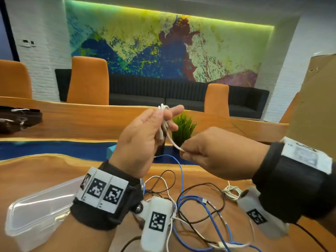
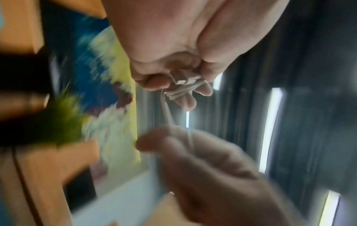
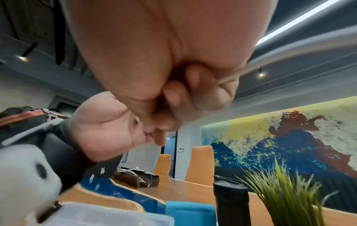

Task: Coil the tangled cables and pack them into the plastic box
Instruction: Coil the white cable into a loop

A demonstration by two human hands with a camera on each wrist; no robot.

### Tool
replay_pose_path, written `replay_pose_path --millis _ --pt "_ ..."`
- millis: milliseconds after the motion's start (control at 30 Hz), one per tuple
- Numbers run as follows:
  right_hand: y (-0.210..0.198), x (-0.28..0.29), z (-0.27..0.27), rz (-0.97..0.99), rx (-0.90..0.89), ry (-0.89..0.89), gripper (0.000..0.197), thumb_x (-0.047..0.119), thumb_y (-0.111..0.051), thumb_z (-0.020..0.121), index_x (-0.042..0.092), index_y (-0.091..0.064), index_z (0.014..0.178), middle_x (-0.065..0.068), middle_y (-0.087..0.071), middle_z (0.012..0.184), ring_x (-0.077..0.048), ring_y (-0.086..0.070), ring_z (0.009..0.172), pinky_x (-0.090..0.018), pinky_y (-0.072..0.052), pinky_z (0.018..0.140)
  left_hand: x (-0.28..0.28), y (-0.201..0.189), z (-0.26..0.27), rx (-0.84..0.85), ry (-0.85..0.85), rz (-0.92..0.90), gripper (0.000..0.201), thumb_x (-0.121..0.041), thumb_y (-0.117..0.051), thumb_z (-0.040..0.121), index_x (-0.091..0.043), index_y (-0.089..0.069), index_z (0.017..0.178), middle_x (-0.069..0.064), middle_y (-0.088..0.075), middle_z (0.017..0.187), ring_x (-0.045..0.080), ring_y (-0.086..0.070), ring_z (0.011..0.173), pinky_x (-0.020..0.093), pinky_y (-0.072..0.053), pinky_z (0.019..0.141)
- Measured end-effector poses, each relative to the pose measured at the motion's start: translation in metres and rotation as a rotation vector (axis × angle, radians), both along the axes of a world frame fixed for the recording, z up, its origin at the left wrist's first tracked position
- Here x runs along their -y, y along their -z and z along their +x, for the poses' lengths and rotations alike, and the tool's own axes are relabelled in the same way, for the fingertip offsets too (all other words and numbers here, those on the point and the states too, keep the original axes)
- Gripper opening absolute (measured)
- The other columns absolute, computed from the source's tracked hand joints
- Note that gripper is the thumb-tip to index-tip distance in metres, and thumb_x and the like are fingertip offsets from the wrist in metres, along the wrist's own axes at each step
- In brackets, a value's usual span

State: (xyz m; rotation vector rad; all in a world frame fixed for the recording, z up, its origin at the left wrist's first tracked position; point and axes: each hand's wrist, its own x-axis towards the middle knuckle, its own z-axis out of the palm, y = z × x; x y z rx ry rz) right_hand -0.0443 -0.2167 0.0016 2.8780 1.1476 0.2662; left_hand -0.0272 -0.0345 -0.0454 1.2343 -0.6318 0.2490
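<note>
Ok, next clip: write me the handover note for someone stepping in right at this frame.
Left hand holds a small white cable bundle, nearly coiled, raised above the table.
Right hand pinches that cable's free end, pulled taut.
Plastic box sits open at near left; no cable visible inside.
Blue cable, black cable, loose white cable lie tangled on the table; a small white bundle lies at right.
Left: finish this coil, box it, coil the rest.

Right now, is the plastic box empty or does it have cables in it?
Empty: the clear plastic box shows nothing inside; the loose cables lie beside it.
</note>
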Motion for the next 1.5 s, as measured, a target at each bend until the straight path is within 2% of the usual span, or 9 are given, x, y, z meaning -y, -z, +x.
replay_pose_path --millis 167,300,467,567,767,967,1100,1233,1500 --pt "-0.040 0.006 -0.005 0.155 0.183 -0.082 0.016 0.035 -0.065 0.090 0.023 -0.073 0.083 0.010 -0.063 0.068 -0.006 -0.057 0.064 -0.023 -0.045 0.059 0.005 0.011 0.001 0.227 -0.246 0.563 0.031 -0.020 -0.038 0.106 -0.013 -0.061 0.086 -0.021 -0.065 0.089 -0.002 -0.056 0.081 0.012 -0.040 0.071" --pt "-0.052 0.015 0.012 0.308 0.209 -0.048 0.012 0.033 -0.070 0.087 0.023 -0.077 0.090 0.012 -0.068 0.075 -0.002 -0.062 0.073 -0.017 -0.048 0.066 0.012 0.007 -0.004 -0.169 0.143 0.234 0.035 -0.023 -0.033 0.103 -0.015 -0.063 0.086 0.015 -0.069 0.102 0.019 -0.046 0.072 0.029 -0.033 0.061" --pt "-0.018 0.019 0.034 0.547 0.044 0.065 0.021 0.028 -0.059 0.096 0.017 -0.074 0.087 0.005 -0.062 0.069 -0.008 -0.053 0.063 -0.039 -0.050 0.065 0.008 0.000 -0.006 -0.283 0.471 -0.140 0.026 -0.029 -0.039 0.095 -0.014 -0.059 0.086 0.007 -0.060 0.088 0.011 -0.045 0.064 0.025 -0.028 0.056" --pt "0.010 0.018 0.028 0.453 -0.110 0.101 0.023 0.027 -0.050 0.100 0.027 -0.067 0.086 0.009 -0.056 0.070 -0.004 -0.049 0.064 -0.032 -0.044 0.064 0.005 -0.001 -0.001 -0.257 0.431 -0.319 0.023 -0.027 -0.037 0.099 -0.015 -0.054 0.088 0.006 -0.063 0.098 0.011 -0.051 0.071 0.025 -0.032 0.060" --pt "0.010 0.005 -0.004 0.179 -0.129 0.011 0.026 0.036 -0.048 0.099 0.021 -0.066 0.089 0.002 -0.060 0.077 -0.014 -0.056 0.072 -0.033 -0.049 0.066 0.009 0.008 0.003 0.091 -0.107 0.150 0.032 -0.028 -0.033 0.104 -0.014 -0.060 0.096 -0.003 -0.068 0.124 0.011 -0.065 0.112 0.020 -0.051 0.082" --pt "-0.024 0.013 0.002 0.237 0.140 -0.063 0.021 0.035 -0.056 0.096 0.024 -0.069 0.082 0.009 -0.061 0.070 -0.007 -0.056 0.068 -0.026 -0.045 0.059 0.003 0.010 -0.002 0.073 -0.085 0.531 0.034 -0.028 -0.037 0.104 -0.009 -0.063 0.092 0.009 -0.064 0.086 0.021 -0.056 0.079 0.032 -0.045 0.072" --pt "-0.012 0.013 0.013 0.400 0.094 -0.033 0.005 0.030 -0.067 0.090 0.025 -0.066 0.091 0.011 -0.059 0.072 -0.001 -0.053 0.066 -0.015 -0.040 0.058 0.002 0.008 -0.002 -0.172 0.166 0.409 0.027 -0.027 -0.038 0.096 -0.014 -0.058 0.082 0.008 -0.056 0.082 0.014 -0.044 0.065 0.030 -0.029 0.055" --pt "0.000 0.007 0.014 0.548 -0.113 -0.065 0.022 0.020 -0.060 0.096 0.021 -0.069 0.115 0.013 -0.067 0.099 0.004 -0.061 0.091 -0.012 -0.047 0.079 0.006 0.007 -0.003 -0.362 0.324 0.148 0.030 -0.019 -0.035 0.095 -0.011 -0.053 0.071 0.008 -0.052 0.068 0.008 -0.033 0.048 0.022 -0.016 0.043" --pt "0.012 0.000 0.010 0.642 -0.160 -0.006 0.023 0.017 -0.053 0.099 0.019 -0.070 0.115 0.010 -0.071 0.100 -0.001 -0.063 0.093 -0.017 -0.050 0.083 0.017 0.011 -0.003 -0.415 0.137 0.097 0.022 -0.017 -0.037 0.095 -0.007 -0.053 0.084 0.007 -0.046 0.067 0.010 -0.030 0.046 0.016 -0.017 0.040"
